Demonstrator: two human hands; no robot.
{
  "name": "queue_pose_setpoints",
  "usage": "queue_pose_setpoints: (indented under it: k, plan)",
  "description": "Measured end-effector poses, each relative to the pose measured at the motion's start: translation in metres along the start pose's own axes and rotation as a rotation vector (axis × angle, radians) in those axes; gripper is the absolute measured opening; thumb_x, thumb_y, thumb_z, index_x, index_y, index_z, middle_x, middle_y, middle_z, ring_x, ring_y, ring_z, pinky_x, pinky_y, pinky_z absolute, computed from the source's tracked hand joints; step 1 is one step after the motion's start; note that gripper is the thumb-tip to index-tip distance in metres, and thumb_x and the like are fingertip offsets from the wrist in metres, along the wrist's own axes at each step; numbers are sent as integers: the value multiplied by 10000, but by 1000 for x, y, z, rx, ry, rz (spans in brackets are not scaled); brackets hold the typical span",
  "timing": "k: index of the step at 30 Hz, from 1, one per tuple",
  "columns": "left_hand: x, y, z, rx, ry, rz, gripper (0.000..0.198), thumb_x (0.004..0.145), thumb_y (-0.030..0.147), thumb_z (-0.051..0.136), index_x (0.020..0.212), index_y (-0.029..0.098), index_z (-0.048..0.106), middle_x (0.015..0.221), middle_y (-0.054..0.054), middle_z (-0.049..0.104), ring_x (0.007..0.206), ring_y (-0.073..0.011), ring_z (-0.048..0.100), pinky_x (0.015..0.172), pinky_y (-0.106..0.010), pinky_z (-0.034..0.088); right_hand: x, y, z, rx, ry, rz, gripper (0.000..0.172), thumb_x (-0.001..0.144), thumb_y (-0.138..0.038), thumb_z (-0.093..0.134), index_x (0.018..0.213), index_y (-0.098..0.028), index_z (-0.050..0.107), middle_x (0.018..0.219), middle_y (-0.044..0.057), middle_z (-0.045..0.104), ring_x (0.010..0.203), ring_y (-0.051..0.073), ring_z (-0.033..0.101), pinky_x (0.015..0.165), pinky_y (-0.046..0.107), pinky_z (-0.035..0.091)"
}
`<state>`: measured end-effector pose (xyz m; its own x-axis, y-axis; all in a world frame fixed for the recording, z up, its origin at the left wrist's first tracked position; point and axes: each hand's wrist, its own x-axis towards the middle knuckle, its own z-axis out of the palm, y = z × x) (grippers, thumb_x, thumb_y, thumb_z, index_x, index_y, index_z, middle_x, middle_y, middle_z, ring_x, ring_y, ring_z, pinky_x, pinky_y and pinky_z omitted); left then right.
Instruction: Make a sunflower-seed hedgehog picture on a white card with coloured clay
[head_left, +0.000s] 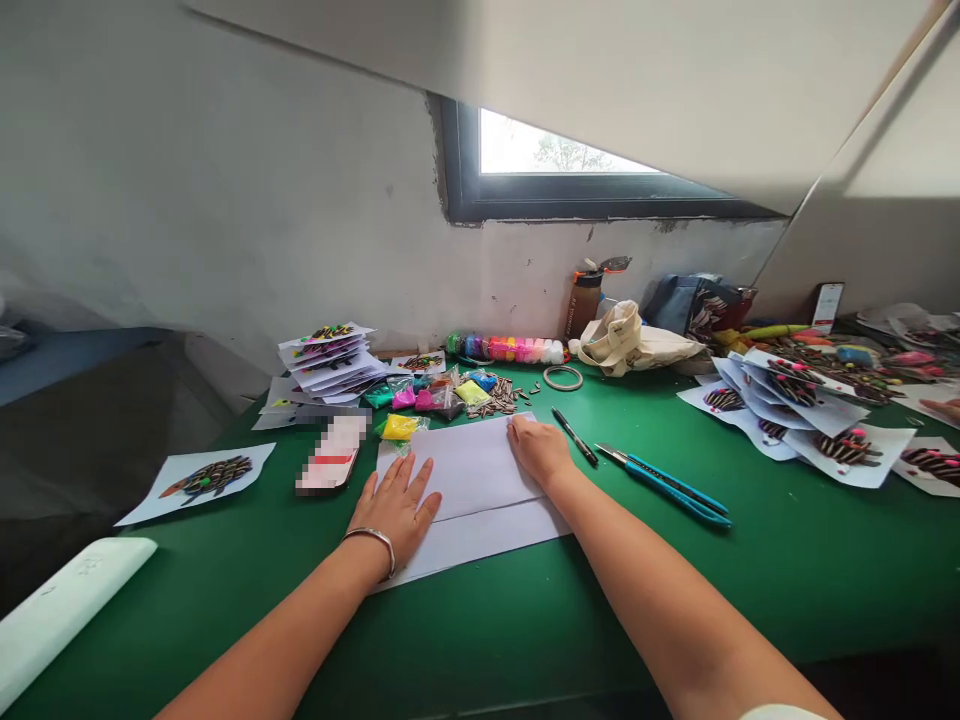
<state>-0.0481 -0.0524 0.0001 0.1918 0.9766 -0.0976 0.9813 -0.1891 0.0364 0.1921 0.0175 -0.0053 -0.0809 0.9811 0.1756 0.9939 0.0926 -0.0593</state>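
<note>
White paper [472,468] lies in front of me in two layers, the upper one ending short of the lower one's near edge. My left hand [397,512], with a bangle at the wrist, rests flat on its left side, fingers spread. At the upper right corner, my right hand [538,448] is closed on the paper's edge; its fingertips are partly hidden. Just right of that hand lie a black pen [575,437] and a blue-handled utility knife [667,487], blade out. A yellow clay packet [400,428] touches the paper's far left side.
Behind the paper are sunflower seeds [499,398], coloured clay packets and a tape roll [562,377]. Stacked seed-decorated sheets stand left [334,365] and right [799,400]. A phone [334,455] lies left; a bottle [583,305] stands by the wall. Another person's hand [946,410] shows far right.
</note>
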Motion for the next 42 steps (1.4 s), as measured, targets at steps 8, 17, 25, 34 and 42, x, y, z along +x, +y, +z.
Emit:
queue_pose_setpoints:
  k: [8, 17, 25, 34, 42]
  plan:
    - [1, -5, -5, -72, 83, -28, 623, 894, 581, 233, 1408, 246, 338, 1509, -117, 248, 1388, -290, 185, 1100, -486, 157, 3, 2, 5, 6, -5, -22, 339, 968, -305, 282, 1032, -159, 581, 910, 129, 695, 832, 237, 675, 700, 298, 441]
    - [52, -10, -26, -143, 97, -162, 693, 893, 588, 163, 1417, 163, 322, 1401, -194, 408, 1302, -321, 369, 1022, -433, 322, 4, 10, 0, 47, -76, -129, 281, 931, -325, 381, 911, -201, 633, 818, 76, 705, 776, 208, 663, 639, 254, 385]
    - [68, 34, -39, -24, 290, -108, 560, 841, 498, 440, 1332, 229, 461, 1434, -149, 382, 1339, -357, 261, 1050, -564, 200, 7, 12, 2, 60, -84, -91, 267, 929, -332, 376, 939, -216, 616, 822, 69, 708, 755, 209, 664, 610, 253, 370]
    - [38, 67, 3, -78, -11, 406, 664, 855, 657, 236, 1407, 300, 327, 1490, -133, 278, 1374, -341, 202, 1065, -613, 145, 5, 5, 6, 37, -59, -28, 231, 933, -318, 354, 983, -226, 559, 801, 64, 706, 711, 233, 674, 587, 270, 391]
    - [40, 68, 3, -101, -49, 404, 671, 857, 653, 222, 1428, 303, 269, 1510, -142, 212, 1390, -351, 121, 1063, -636, 67, -1, -2, 12, 5, 3, -2, 410, 953, -298, 307, 1344, -195, 377, 847, 94, 690, 725, 226, 654, 622, 298, 428]
